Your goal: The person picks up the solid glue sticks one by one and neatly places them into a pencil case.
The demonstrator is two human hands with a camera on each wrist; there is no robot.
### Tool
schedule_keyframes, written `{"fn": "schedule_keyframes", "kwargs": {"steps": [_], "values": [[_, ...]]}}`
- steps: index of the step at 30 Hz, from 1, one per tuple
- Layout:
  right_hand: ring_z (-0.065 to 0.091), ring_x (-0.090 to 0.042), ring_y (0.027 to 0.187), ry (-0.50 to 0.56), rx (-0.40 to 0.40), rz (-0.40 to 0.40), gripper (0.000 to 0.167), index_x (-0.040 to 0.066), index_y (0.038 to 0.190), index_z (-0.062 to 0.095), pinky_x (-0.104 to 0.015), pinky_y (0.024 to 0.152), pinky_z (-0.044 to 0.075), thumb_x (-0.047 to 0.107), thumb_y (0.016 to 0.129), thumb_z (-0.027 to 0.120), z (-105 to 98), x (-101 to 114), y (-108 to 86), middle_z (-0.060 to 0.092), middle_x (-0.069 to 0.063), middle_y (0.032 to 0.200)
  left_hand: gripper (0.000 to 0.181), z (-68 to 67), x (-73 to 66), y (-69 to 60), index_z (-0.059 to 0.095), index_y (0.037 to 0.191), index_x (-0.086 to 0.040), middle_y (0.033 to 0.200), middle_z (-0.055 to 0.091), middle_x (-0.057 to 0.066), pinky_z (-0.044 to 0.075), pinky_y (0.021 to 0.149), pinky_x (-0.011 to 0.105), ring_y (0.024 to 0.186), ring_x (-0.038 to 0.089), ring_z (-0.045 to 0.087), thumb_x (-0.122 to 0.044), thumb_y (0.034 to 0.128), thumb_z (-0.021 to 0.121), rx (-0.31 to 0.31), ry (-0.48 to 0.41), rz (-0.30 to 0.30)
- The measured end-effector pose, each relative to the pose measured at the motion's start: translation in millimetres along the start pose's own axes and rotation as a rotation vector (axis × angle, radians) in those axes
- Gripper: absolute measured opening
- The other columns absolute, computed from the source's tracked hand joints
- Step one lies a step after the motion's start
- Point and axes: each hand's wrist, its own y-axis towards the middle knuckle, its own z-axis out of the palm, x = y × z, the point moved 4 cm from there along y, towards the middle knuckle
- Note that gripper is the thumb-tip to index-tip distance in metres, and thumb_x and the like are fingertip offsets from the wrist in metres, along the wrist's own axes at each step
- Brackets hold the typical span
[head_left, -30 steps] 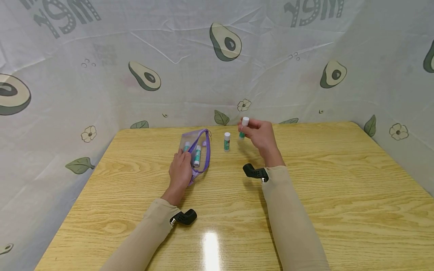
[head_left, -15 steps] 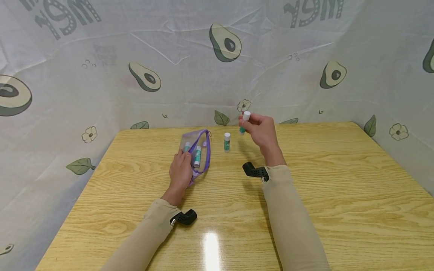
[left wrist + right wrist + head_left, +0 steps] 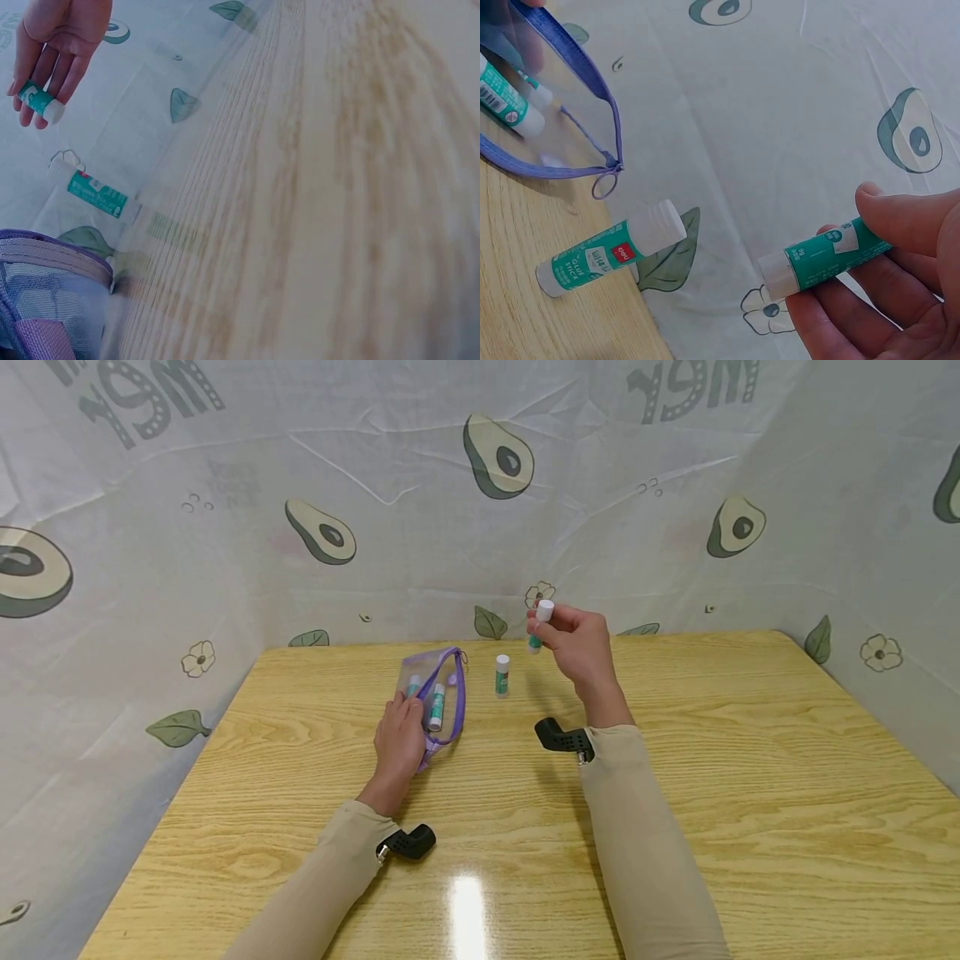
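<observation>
My right hand holds a green glue stick with a white cap, raised above the back of the table. In the right wrist view, thumb and fingers pinch that tilted stick around its label. A second glue stick stands upright on the wood, between the hands. My left hand grips the near left edge of a see-through mesh pouch with a purple zipper, which gapes open. Inside lie a glue stick and another, partly behind the mesh and fingers. The left fingertips are partly hidden.
The wood-grain table reaches back to a pale curtain printed with avocados and leaves. A small ring hangs from the pouch's zipper end, facing the standing glue stick. Black wrist mounts stick out from both sleeves.
My right hand has lifted the glue stick a little higher off the table. The left hand, the pouch and the standing glue stick have stayed in place.
</observation>
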Motion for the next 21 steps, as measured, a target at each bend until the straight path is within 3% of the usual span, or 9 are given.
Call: {"fn": "schedule_keyframes", "kwargs": {"steps": [21], "values": [[0.068,-0.031,0.132,-0.023,0.014,-0.025,0.045,0.001,0.15,0.059,-0.042,0.112,0.056,0.012,0.106,0.065,8.6,-0.6,0.9,0.068,-0.018,0.145,0.061,0.8,1.9,1.4,0.044,0.161,-0.003,0.177,0.02,0.019,0.004,0.135,0.062,0.166,0.043,0.01,-0.035,0.1135,0.023,0.002,0.012,-0.002]]}}
